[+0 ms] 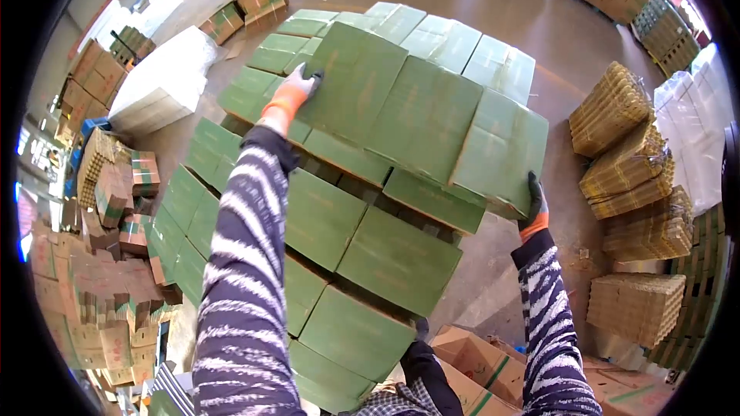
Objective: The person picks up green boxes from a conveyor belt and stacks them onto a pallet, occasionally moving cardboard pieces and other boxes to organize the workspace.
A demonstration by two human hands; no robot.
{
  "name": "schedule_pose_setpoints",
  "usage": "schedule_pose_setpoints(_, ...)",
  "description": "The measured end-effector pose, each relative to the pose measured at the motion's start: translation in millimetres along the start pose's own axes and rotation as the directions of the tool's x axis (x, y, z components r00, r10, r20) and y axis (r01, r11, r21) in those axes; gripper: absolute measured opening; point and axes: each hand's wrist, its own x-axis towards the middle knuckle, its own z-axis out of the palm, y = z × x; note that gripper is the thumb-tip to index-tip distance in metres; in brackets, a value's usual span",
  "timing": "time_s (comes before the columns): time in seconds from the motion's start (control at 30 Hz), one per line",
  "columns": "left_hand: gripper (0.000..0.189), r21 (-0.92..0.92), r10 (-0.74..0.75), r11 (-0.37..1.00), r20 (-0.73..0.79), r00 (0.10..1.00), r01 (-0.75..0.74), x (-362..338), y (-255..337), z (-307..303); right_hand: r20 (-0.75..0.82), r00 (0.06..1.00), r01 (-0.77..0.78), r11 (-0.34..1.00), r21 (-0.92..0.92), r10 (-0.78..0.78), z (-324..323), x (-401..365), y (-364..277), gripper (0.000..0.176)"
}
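Observation:
Green cartons are stacked in several layers in the middle of the view. On top, three larger green boxes lie side by side, tilted across the stack. My left hand, in an orange and grey glove, presses against the left side of the leftmost box, fingers near its upper edge. My right hand, in a similar glove, is at the lower right corner of the rightmost box, fingers up along its side. Between them my hands hold the row of boxes. The undersides are hidden.
Bundles of brown cardboard trays stand at the right. Open brown cartons are at the bottom. A white wrapped block and piled flattened cartons stand at the left. Two cartons lie on the floor behind.

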Motion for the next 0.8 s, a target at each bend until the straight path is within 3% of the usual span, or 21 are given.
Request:
schedule_pose_setpoints(0.07,0.077,0.428,-0.059,0.899,-0.091,0.994,0.092,-33.0,51.0,16.7,-0.048,0.997,-0.054,0.999,0.003,0.055,26.9,3.0,10.2,0.041)
schedule_pose_setpoints(0.1,0.074,0.612,-0.096,0.790,0.070,0.993,0.033,-16.7,47.7,41.1,-0.052,0.999,0.014,1.000,0.017,-0.014,37.0,1.5,20.0,0.043)
schedule_pose_setpoints(0.13,0.066,0.510,-0.103,0.860,0.182,0.978,-0.004,-1.9,35.2,76.3,-0.056,0.995,0.080,0.996,0.030,-0.078,42.8,3.6,29.2,0.044)
schedule_pose_setpoints(0.17,0.062,0.471,-0.070,0.882,0.091,0.993,0.019,-2.5,37.8,91.2,-0.120,0.986,0.112,0.994,-0.008,-0.112,48.5,9.2,37.8,0.046)
schedule_pose_setpoints(0.2,0.057,0.434,-0.042,0.900,0.002,0.999,0.037,-7.6,35.9,100.2,-0.123,0.988,0.097,0.995,-0.006,-0.097,50.6,10.8,37.6,0.046)
schedule_pose_setpoints(0.27,0.052,0.368,0.070,0.927,0.019,0.997,-0.072,-12.7,29.0,88.5,-0.152,0.988,0.034,0.999,0.009,-0.032,61.6,9.2,35.6,0.044)
schedule_pose_setpoints(0.37,0.051,0.298,0.215,0.930,0.036,0.976,-0.216,-11.7,0.1,84.3,-0.065,0.994,-0.088,0.994,0.069,0.092,55.6,25.5,36.5,0.041)
schedule_pose_setpoints(0.43,0.047,-0.119,0.320,0.932,-0.184,0.930,-0.344,-39.9,-17.7,92.2,-0.043,0.988,-0.148,0.989,0.027,0.149,57.7,24.1,35.0,0.044)
schedule_pose_setpoints(0.47,0.045,-0.438,0.288,0.792,-0.346,0.893,-0.425,-63.7,-17.7,99.7,-0.043,0.988,-0.145,0.989,0.018,0.145,32.4,38.7,38.6,0.046)
schedule_pose_setpoints(0.5,0.043,-0.472,0.227,0.782,-0.391,0.892,-0.407,-102.0,-8.7,94.9,-0.173,0.967,-0.203,0.976,-0.081,0.186,75.0,9.1,15.3,0.056)
schedule_pose_setpoints(0.53,0.048,-0.350,0.271,0.847,-0.361,0.892,-0.399,-139.6,-19.9,94.5,-0.173,0.981,-0.112,0.981,-0.159,0.084,55.6,18.3,21.3,0.055)
schedule_pose_setpoints(0.57,0.050,-0.572,0.216,0.744,-0.281,0.935,-0.344,-196.2,-17.5,79.5,-0.157,0.986,0.011,0.964,-0.264,-0.054,30.0,23.0,29.9,0.055)
schedule_pose_setpoints(0.6,0.056,-0.490,0.242,0.788,-0.309,0.920,-0.372,-248.6,-32.5,75.7,-0.141,0.975,0.111,0.922,-0.370,-0.173,17.1,19.4,36.3,0.054)
schedule_pose_setpoints(0.63,0.063,-0.582,0.159,0.760,-0.265,0.951,-0.289,-312.0,-43.0,56.7,-0.121,0.951,0.191,0.850,-0.491,-0.284,17.0,9.6,39.6,0.054)
schedule_pose_setpoints(0.67,0.069,-0.595,0.055,0.762,-0.332,0.942,-0.254,-368.5,-75.1,63.9,-0.091,0.918,0.258,0.756,-0.602,-0.386,13.4,-4.4,44.8,0.053)
schedule_pose_setpoints(0.7,0.071,-0.380,-0.050,0.922,-0.304,0.951,-0.073,-426.7,-87.4,23.0,-0.047,0.881,0.309,0.646,-0.698,-0.471,24.3,-27.9,48.6,0.053)
schedule_pose_setpoints(0.73,0.071,-0.510,-0.329,0.853,-0.369,0.869,0.107,-485.4,-120.5,9.3,0.001,0.839,0.347,0.532,-0.772,-0.545,33.1,-54.3,53.6,0.052)
schedule_pose_setpoints(0.77,0.070,-0.650,-0.570,0.727,-0.392,0.722,0.221,-545.6,-159.4,3.9,0.053,0.813,0.362,0.431,-0.827,-0.580,43.8,-89.1,62.7,0.052)
schedule_pose_setpoints(0.8,0.064,-0.822,-0.831,0.491,-0.342,0.438,0.290,-604.7,-193.7,-16.2,0.111,0.799,0.375,0.346,-0.860,-0.591,56.8,-126.5,74.9,0.052)
